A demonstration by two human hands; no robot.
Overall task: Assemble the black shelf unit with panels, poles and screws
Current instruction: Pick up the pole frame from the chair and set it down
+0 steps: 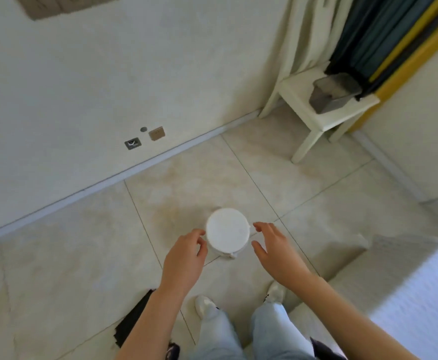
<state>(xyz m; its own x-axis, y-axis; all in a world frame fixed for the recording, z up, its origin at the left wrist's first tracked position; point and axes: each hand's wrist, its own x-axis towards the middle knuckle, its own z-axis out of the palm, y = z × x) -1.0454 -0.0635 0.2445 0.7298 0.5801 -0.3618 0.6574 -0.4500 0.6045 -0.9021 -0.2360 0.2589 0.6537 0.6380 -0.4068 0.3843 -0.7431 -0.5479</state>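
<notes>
The room is pale: cream tiled floor [77,255] with thin grout lines, a plain wall on the far left with sockets low down, and a corner on the far right where curtains hang. Nearest, at the bottom edge, the person's feet in light shoes and pale jeans stand on the tiles, and a black panel [132,326] lies flat on the floor just left of them, half hidden by the left forearm; its visible edge seems to run from near-left up to far-right, though most of it is out of view, so its long axis cannot be told. Another dark scrap shows at the near right edge, too cut off to name. A little farther out, the left hand [186,258] and right hand [275,250] are both open, fingers spread and curved, either side of a small white round stool [227,229] seen from above, its axis upright; the left fingertips look to be touching its rim, the right hand just beside it, gripping nothing. My guess is that the stool is being placed or shifted before the assembly proper. To do that well, take it evenly on both sides, keep it level, and set it clear of the panel. Farthest off, a cream side table [324,120] stands in the corner carrying a grey box [334,93].
</notes>
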